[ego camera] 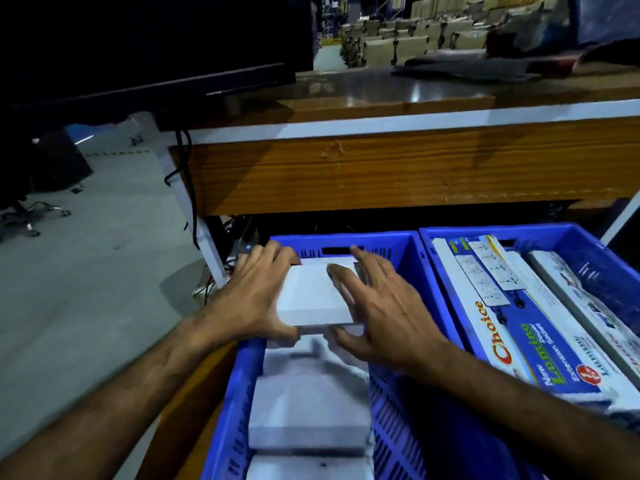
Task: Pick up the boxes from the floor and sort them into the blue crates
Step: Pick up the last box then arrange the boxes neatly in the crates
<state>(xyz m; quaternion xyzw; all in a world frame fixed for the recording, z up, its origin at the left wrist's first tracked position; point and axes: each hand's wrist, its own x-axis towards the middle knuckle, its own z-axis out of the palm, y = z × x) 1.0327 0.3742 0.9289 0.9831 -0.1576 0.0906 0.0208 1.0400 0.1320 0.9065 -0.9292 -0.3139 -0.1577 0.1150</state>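
Hands meet at frame centre over the left blue crate [398,403]. Left hand [251,303] grips a white box [311,297] by its left edge, thumb underneath; right hand [377,313] lies on its right side, fingers spread. Printed boxes [512,327] fill the right blue crate [450,271].

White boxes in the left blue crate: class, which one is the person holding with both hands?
The white box at the crate's far end, gripped by the left hand and touched by the right hand. The nearer white boxes lie untouched.
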